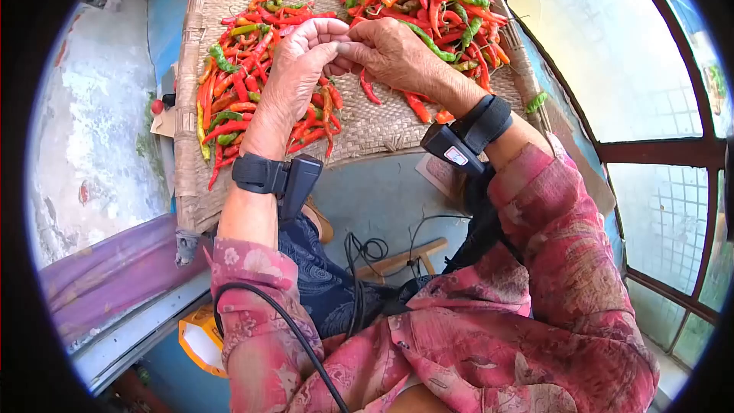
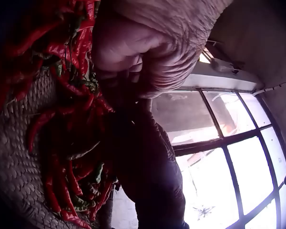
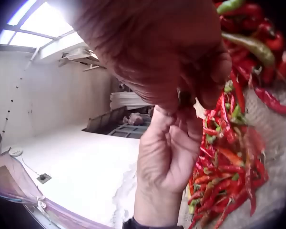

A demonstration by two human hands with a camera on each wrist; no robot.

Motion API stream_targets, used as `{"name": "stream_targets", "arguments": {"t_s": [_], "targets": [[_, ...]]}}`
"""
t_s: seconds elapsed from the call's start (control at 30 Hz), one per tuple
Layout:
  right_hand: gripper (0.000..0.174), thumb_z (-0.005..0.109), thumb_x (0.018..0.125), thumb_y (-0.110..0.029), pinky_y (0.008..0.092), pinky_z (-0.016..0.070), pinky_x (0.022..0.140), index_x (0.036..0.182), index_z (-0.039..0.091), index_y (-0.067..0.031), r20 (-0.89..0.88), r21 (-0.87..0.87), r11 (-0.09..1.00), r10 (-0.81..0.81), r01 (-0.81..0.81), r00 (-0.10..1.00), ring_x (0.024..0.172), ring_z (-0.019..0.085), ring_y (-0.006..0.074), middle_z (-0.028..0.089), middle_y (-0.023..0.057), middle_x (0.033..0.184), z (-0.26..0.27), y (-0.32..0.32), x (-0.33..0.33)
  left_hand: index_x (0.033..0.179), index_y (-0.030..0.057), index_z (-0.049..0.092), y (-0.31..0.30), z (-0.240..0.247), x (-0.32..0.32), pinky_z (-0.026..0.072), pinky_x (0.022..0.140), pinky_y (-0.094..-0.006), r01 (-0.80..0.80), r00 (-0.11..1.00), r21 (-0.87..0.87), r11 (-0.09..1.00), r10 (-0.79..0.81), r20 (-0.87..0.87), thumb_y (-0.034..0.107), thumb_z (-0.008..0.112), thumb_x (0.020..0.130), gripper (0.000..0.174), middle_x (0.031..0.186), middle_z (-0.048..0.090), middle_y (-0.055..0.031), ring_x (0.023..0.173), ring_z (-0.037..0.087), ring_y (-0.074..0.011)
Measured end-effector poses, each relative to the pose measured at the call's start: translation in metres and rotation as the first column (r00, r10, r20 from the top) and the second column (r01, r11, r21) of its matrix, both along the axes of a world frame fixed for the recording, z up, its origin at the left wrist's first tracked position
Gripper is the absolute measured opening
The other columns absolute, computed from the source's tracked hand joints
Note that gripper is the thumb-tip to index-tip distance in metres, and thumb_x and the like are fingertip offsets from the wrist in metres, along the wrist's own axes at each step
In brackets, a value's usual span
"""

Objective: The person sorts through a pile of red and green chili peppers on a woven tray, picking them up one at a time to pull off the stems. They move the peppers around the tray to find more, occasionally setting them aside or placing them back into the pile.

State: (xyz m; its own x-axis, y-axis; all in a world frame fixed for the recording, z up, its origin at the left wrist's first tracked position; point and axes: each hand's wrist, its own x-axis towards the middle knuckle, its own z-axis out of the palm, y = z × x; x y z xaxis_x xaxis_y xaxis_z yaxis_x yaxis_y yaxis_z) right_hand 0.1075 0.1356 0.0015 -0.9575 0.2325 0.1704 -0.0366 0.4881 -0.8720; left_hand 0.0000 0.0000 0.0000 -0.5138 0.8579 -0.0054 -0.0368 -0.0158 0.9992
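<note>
My left hand [image 1: 300, 65] and right hand [image 1: 394, 52] meet fingertip to fingertip above a woven tray [image 1: 359, 126] of red chili peppers [image 1: 245, 80]. In the right wrist view, a small dark green piece like a chili stem [image 3: 184, 97] shows between the right hand's fingertips, right by the left fingertips. The left thumb and fingers are bent in towards it; I cannot tell what they hold. Just under the right hand in the head view is one red chili pepper [image 1: 369, 89]. A red pepper [image 3: 253, 143] looks blurred in the right wrist view.
A second heap of red and green chilies [image 1: 436, 11] lies at the tray's right. Barred windows [image 1: 650, 99] stand to the right, a whitewashed wall [image 1: 99, 130] to the left. Black cables [image 1: 367, 248] and a wooden stool [image 1: 401, 260] are below the tray.
</note>
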Motion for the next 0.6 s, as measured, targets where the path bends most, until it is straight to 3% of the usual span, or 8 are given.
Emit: {"name": "stream_targets", "arguments": {"t_s": [0.1, 0.17, 0.2, 0.23, 0.3, 0.37, 0.53, 0.6], "targets": [[0.021, 0.060, 0.077, -0.018, 0.0356, 0.0505, 0.063, 0.083, 0.064, 0.0008, -0.071, 0.163, 0.984, -0.057, 0.068, 0.996, 0.066, 0.064, 0.0268, 0.062, 0.0185, 0.071, 0.003, 0.013, 0.000, 0.116, 0.0064, 0.051, -0.002, 0.015, 0.006, 0.0483, 0.071, -0.0245, 0.037, 0.997, 0.020, 0.999, -0.039, 0.070, 0.011, 0.053, 0.084, 0.032, 0.100, 0.058, -0.0054, 0.075, 0.057, -0.0104], [0.020, 0.060, 0.081, -0.019, 0.0309, 0.0480, 0.060, 0.089, 0.063, -0.0004, -0.148, 0.262, 0.957, -0.089, 0.126, 0.985, 0.066, 0.061, 0.0158, 0.062, 0.0109, 0.071, 0.009, 0.025, -0.002, 0.114, 0.0031, 0.051, -0.011, 0.031, 0.009, 0.0481, 0.071, -0.0245, -0.029, 0.935, -0.278, 0.960, -0.073, -0.347, 0.012, 0.055, 0.083, 0.033, 0.099, 0.059, -0.0050, 0.076, 0.058, -0.0104], [0.019, 0.060, 0.081, -0.019, 0.0302, 0.0479, 0.060, 0.089, 0.064, -0.0013, -0.221, 0.249, 0.948, -0.144, 0.199, 0.964, 0.066, 0.060, 0.0144, 0.062, 0.0089, 0.071, 0.012, 0.029, -0.001, 0.114, 0.0018, 0.051, -0.021, 0.018, 0.001, 0.0485, 0.074, -0.0290, -0.009, 0.825, -0.349, 0.937, -0.190, -0.533, 0.014, 0.062, 0.078, 0.040, 0.103, 0.058, -0.0084, 0.085, 0.059, -0.0178], [0.021, 0.060, 0.081, -0.019, 0.0296, 0.0478, 0.060, 0.090, 0.064, -0.0006, -0.255, 0.267, 0.931, -0.181, 0.249, 0.950, 0.066, 0.060, 0.0136, 0.063, 0.0089, 0.071, 0.016, 0.038, -0.001, 0.114, 0.0018, 0.051, -0.028, 0.010, 0.002, 0.0485, 0.074, -0.0290, -0.011, 0.825, -0.347, 0.938, -0.187, -0.533, 0.014, 0.062, 0.078, 0.040, 0.103, 0.058, -0.0084, 0.085, 0.059, -0.0178], [0.027, 0.060, 0.082, -0.019, 0.0289, 0.0478, 0.060, 0.099, 0.061, 0.0009, -0.265, 0.145, 0.902, -0.362, 0.408, 0.894, 0.067, 0.059, 0.0131, 0.063, 0.0097, 0.072, 0.019, 0.052, -0.002, 0.118, 0.0069, 0.049, -0.048, 0.003, 0.013, 0.0476, 0.079, -0.0349, -0.021, 0.385, -0.485, 0.874, -0.441, -0.811, 0.016, 0.068, 0.070, 0.053, 0.111, 0.053, -0.0130, 0.097, 0.056, -0.0272], [0.052, 0.058, 0.084, -0.023, 0.0330, 0.0471, 0.065, 0.126, 0.038, 0.0004, -0.365, 0.071, 0.854, -0.458, 0.515, 0.811, 0.075, 0.059, 0.0219, 0.062, 0.0173, 0.085, 0.036, 0.053, 0.005, 0.122, 0.0141, 0.046, -0.049, 0.007, 0.030, 0.0456, 0.082, -0.0393, -0.102, 0.403, -0.711, 0.695, -0.625, -0.669, 0.019, 0.072, 0.064, 0.064, 0.118, 0.047, -0.0158, 0.105, 0.050, -0.0321], [0.038, 0.058, 0.083, -0.016, 0.0268, 0.0481, 0.059, 0.115, 0.050, 0.0031, -0.410, 0.192, 0.823, -0.428, 0.535, 0.806, 0.065, 0.059, 0.0133, 0.062, 0.0096, 0.071, 0.022, 0.046, 0.001, 0.122, 0.0175, 0.046, -0.039, -0.005, 0.034, 0.0470, 0.075, -0.0433, -0.220, 0.287, -0.746, 0.629, -0.689, -0.665, 0.007, 0.057, 0.069, 0.055, 0.114, 0.049, -0.0218, 0.087, 0.058, -0.0368], [0.026, 0.059, 0.080, -0.015, 0.0328, 0.0494, 0.060, 0.101, 0.056, -0.0003, -0.380, 0.206, 0.871, -0.349, 0.446, 0.857, 0.066, 0.061, 0.0233, 0.062, 0.0134, 0.071, 0.014, 0.035, 0.000, 0.116, 0.0161, 0.049, -0.032, -0.011, 0.033, 0.0468, 0.073, -0.0446, -0.266, 0.275, -0.721, 0.640, -0.666, -0.693, 0.007, 0.057, 0.069, 0.049, 0.108, 0.051, -0.0201, 0.085, 0.058, -0.0369]]}}
